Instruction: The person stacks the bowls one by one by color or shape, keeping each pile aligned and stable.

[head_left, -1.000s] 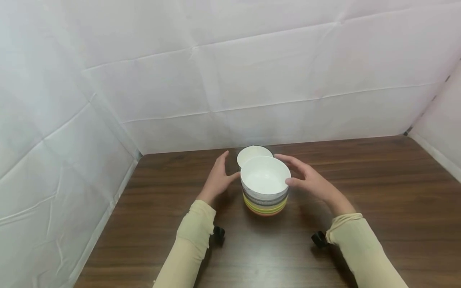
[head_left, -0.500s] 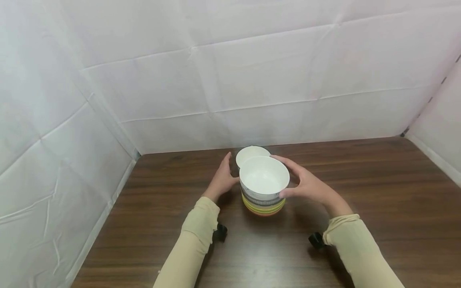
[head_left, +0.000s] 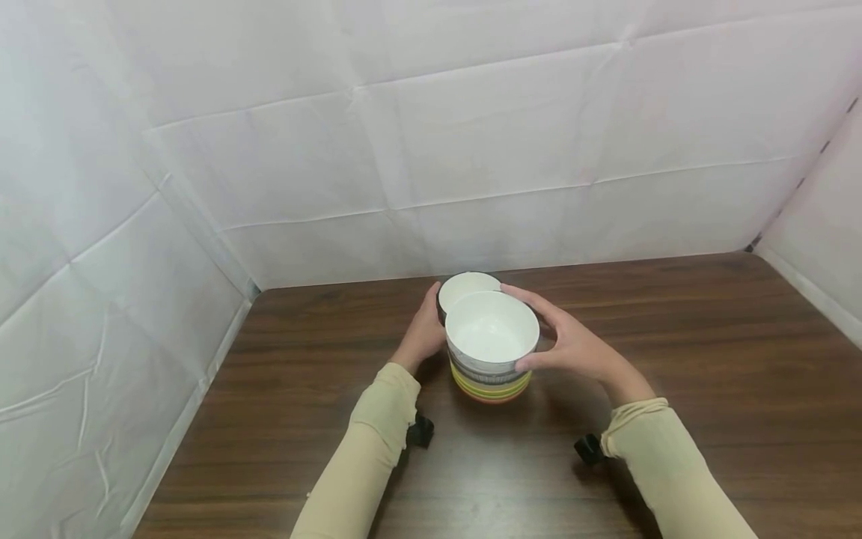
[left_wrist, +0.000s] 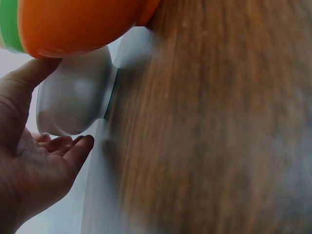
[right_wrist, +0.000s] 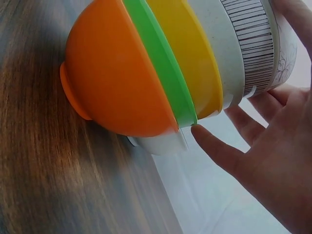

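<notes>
A stack of nested bowls stands on the table, topped by a white bowl. The right wrist view shows an orange bowl at the bottom, then green, yellow, pale and striped ones. My right hand grips the top bowl at its right side, thumb in front and fingers behind. Behind the stack is a smaller bowl, white inside with a dark rim; its grey outside shows in the left wrist view. My left hand is at its left side, fingers spread beside its wall, thumb close by the orange bowl.
The brown wooden table runs back to a white cloth wall. More white cloth hangs on the left and right sides. A small black device is at my left wrist and another at the right.
My left hand has moved right and slightly back, from beside the stack to the rear bowl's side. My right hand has closed in on the top bowl, its thumb now at the front.
</notes>
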